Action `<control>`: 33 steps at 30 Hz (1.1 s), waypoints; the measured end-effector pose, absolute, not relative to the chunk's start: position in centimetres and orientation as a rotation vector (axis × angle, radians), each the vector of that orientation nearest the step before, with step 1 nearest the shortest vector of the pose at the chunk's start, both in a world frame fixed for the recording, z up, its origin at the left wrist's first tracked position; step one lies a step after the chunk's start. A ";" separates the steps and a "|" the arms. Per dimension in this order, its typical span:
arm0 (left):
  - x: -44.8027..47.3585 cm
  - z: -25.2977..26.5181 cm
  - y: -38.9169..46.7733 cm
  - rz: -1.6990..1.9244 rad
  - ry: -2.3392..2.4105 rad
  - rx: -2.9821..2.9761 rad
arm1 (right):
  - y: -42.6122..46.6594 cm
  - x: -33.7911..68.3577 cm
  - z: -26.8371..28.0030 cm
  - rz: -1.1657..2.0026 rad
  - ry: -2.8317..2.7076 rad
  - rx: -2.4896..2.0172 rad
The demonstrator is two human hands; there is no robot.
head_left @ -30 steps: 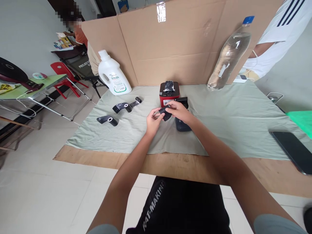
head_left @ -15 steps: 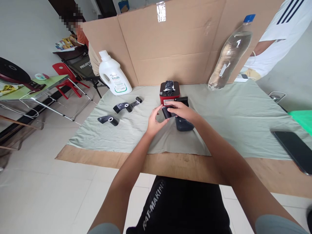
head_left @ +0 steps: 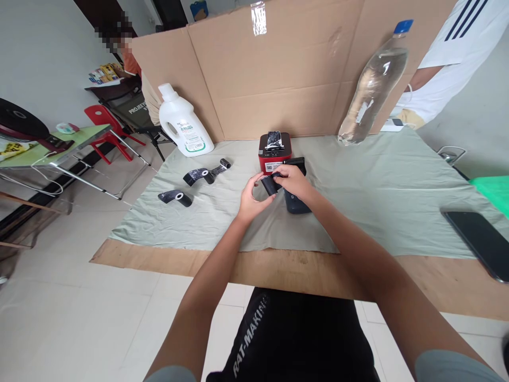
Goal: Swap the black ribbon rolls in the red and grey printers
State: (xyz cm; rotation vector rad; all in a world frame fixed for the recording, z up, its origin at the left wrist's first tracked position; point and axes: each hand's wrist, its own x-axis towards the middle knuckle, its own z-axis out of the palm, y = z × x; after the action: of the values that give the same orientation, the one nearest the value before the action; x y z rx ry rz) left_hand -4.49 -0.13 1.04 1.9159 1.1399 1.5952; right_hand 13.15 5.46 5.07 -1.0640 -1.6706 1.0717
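Observation:
My left hand (head_left: 253,199) curves its thumb and fingers around a small black roll (head_left: 271,185), gripping it by its ends. My right hand (head_left: 293,180) is closed at the roll's right side, fingertips pinching its loose black edge; the exact hold is partly hidden. Just behind my hands stands a red and black box-shaped printer (head_left: 275,147), a strip of shiny black material sticking out of its top. Partly beneath my right hand lies a dark device (head_left: 296,204) with a raised black flap (head_left: 299,162). To the left rest two more black rolls (head_left: 183,199) (head_left: 207,176) with unwound tails.
A white jug (head_left: 185,124) and a large water bottle (head_left: 374,87) stand before a cardboard panel (head_left: 278,69). A phone (head_left: 479,241) lies at the right near a green item (head_left: 493,193). People are behind the panel at both sides.
My right hand has drawn in slightly, its fingers now more curled at the roll's edge. The roll has tilted a little. The view has shifted slightly.

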 end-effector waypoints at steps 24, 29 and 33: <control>-5.7 1.0 0.5 1.542 1.321 2.132 | 2.4 11.3 5.9 0.766 -1.720 -1.126; -6.3 0.9 0.6 1.556 1.272 2.164 | 1.0 10.1 5.9 0.528 -1.909 -1.109; -6.6 0.5 0.6 1.575 1.389 2.102 | 0.2 9.0 4.7 0.479 -1.938 -1.029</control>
State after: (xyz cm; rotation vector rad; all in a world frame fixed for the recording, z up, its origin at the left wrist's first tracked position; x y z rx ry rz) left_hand -6.62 0.56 0.53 2.1023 1.3894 1.5750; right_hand 8.96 0.23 4.71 -1.0295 -1.9381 0.4787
